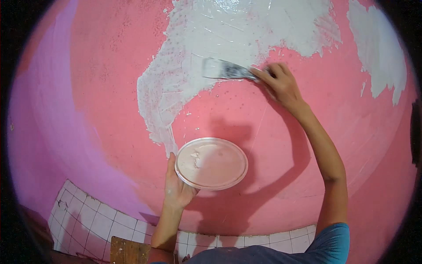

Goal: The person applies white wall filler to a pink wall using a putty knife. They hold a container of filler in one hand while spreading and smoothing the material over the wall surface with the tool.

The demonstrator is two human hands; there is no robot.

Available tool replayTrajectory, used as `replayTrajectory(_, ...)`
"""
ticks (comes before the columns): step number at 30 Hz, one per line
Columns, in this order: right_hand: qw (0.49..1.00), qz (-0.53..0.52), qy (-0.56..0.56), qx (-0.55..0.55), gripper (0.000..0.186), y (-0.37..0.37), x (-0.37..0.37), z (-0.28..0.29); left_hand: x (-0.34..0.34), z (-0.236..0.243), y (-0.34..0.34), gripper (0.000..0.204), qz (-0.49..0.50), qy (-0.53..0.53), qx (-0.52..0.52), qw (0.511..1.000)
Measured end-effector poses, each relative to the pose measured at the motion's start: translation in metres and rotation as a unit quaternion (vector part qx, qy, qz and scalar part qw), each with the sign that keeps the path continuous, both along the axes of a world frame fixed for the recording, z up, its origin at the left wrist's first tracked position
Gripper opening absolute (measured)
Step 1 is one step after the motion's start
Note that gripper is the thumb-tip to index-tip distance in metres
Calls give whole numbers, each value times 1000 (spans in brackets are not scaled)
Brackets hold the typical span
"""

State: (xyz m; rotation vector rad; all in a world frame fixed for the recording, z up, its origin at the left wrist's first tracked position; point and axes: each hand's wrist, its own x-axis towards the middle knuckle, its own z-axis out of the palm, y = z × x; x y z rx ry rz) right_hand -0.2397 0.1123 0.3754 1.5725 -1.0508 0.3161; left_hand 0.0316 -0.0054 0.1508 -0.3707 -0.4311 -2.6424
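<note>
With my right hand (280,83) I grip a putty knife (228,69) by its handle. Its wide blade, a little blurred, lies over the white putty (220,39) spread on the pink wall (118,79). Lower down, my left hand (178,187) supports a round, shallow plastic lid (211,163) from its left and underside, the thumb up along the rim. A small lump of white putty (196,157) sits on the lid's left half. The fingers beneath the lid are mostly hidden.
Another white putty patch (380,53) covers the wall at the upper right. A purple painted band (55,101) runs down the left side. White tiles (88,215) line the wall's bottom, with a wooden piece (127,251) in front at lower left.
</note>
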Motion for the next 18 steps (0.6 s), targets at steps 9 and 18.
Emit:
replayTrajectory(9, 991, -79, -24, -103, 52, 82, -39, 1, 4, 20, 18, 68, 111, -157, -60, 979)
replayTrajectory(18, 998, 55, 3, -33, 42, -40, 26, 52, 3, 11, 11, 65, 83, -115, -55, 988)
